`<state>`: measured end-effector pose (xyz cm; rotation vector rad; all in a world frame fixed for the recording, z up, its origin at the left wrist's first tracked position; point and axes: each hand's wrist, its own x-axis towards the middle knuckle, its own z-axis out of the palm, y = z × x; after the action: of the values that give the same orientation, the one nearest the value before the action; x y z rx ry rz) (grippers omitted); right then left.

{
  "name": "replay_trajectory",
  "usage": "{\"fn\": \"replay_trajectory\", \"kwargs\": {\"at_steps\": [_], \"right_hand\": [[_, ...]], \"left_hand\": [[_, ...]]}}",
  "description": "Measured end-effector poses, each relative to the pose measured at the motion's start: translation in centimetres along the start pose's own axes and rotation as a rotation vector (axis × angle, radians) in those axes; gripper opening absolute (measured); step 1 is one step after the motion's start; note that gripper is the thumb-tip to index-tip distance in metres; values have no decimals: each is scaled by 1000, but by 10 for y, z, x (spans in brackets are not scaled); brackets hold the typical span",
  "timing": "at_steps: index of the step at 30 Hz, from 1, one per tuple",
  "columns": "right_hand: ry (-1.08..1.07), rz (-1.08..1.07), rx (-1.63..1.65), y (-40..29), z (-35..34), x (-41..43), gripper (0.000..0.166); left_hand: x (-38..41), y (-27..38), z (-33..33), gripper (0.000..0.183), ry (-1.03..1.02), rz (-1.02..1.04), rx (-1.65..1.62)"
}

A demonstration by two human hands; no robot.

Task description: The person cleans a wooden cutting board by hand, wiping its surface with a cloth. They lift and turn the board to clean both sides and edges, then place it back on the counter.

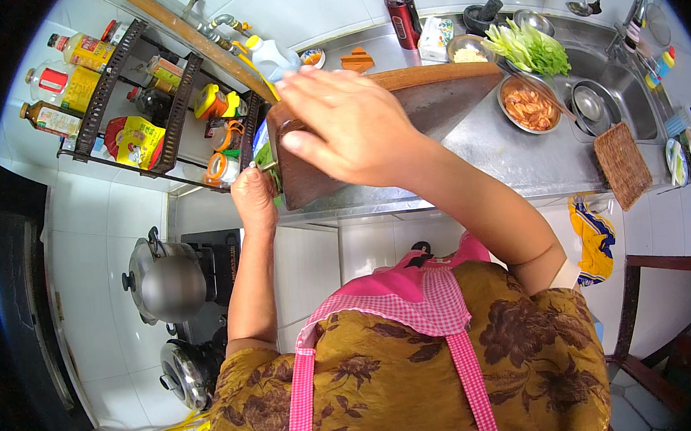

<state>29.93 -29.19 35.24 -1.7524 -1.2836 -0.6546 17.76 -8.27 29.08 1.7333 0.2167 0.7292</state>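
A thick dark wooden cutting board (452, 103) is tilted up on the steel counter, a lighter edge along its top. My left hand (254, 198) is closed at its left side, around a small metal handle (267, 166) on the edge. Over the board's left end lies my right hand (354, 128), flat, with fingers stretched out and thumb apart. It holds nothing; whether the palm presses on the board is hidden. Something green, partly hidden, shows between my left hand and the board.
Left of the board stands a black rack (179, 110) with bottles and jars. At right are a bowl of raw meat (527, 106), leafy greens (529, 49), the sink (637, 93) and a woven basket (622, 163). A red thermos (402, 16) stands behind. Pots (145, 277) sit lower left.
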Motion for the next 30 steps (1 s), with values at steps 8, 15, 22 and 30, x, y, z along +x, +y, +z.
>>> {"fn": "replay_trajectory", "kwargs": {"at_steps": [8,15,22,30], "right_hand": [[34,-19,-81,8,-1,-5,62],[37,346,-173,139,-29,-73,54],[74,469,-167,155,-21,-61,44],[216,222,-7,96,-1,-40,42]], "left_hand": [[-1,1,8,54,25,26,18],[3,4,7,58,30,-96,-32],[14,11,19,54,90,-138,-25],[3,11,15,57,65,-150,-54]]}}
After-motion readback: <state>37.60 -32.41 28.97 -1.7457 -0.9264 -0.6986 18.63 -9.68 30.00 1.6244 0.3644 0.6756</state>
